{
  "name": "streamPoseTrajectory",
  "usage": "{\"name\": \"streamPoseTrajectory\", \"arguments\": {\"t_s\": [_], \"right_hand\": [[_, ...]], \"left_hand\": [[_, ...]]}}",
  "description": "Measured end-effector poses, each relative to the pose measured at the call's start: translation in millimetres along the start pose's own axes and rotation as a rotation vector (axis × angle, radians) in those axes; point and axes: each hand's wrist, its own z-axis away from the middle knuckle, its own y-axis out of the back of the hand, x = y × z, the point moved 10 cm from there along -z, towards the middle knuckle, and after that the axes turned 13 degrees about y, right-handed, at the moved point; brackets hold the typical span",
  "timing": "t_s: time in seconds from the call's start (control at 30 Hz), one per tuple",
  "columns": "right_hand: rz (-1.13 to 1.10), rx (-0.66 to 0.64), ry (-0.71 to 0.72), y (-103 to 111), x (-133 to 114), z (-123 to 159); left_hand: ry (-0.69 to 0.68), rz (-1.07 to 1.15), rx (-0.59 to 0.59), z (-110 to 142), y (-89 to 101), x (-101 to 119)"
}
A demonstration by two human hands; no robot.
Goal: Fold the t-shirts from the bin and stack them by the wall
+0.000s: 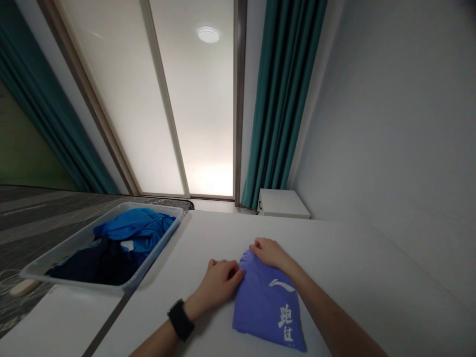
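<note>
A folded purple garment (260, 307) lies on the white tabletop, with a white swoosh-like logo and white characters printed on its right side. Its top narrows to a gathered, rounded end. My left hand (222, 280), below a black watch on the wrist, is at the upper left edge with curled fingers, the thumb against the cloth. At the gathered top end, my right hand (268, 251) has its fingers bent closed over the fabric. The fingertips of both hands are partly hidden.
To the left stands a clear plastic bin (126, 286) holding blue clothing (139, 225) and dark navy clothing (96, 263). A small white cabinet (282, 202) is beyond the table's far edge, near a teal curtain (286, 99). A white wall (401, 124) borders the right side.
</note>
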Motion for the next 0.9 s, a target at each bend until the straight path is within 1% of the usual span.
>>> {"name": "streamPoseTrajectory", "arguments": {"t_s": [0.1,0.2,0.33,0.43,0.53,0.6,0.67,0.7,0.77,0.83,0.9], "right_hand": [[-0.049,-0.032,-0.005,-12,5,-9],[-0.072,-0.009,-0.025,-16,11,-12],[-0.054,0.032,-0.063,-17,16,-11],[-0.027,0.056,-0.047,-11,10,-6],[0.013,0.118,0.021,7,-6,5],[0.046,0.160,0.126,17,-25,19],[0.069,0.160,0.253,18,-48,39],[0.076,0.137,0.302,14,-58,51],[0.097,0.076,0.348,1,-74,73],[0.104,-0.017,0.368,-16,-84,91],[0.091,-0.109,0.373,-32,-90,104]], "left_hand": [[0.016,0.061,0.001,2,-6.2,-4],[0.001,0.108,-0.039,1,-14.4,-3],[-0.034,0.143,-0.069,2,-16.1,-2],[-0.019,0.131,-0.065,2,-11.6,-6],[0.009,0.121,-0.006,-3,-1.6,-12],[0.056,0.161,0.046,-8,5.8,-19],[0.098,0.225,0.070,-15,9.6,-25],[0.109,0.252,0.068,-19,10.0,-26],[0.112,0.269,0.056,-27,9.6,-22],[0.113,0.218,0.031,-36,7.0,-16],[0.116,0.140,0.009,-46,4.0,-9]]}}
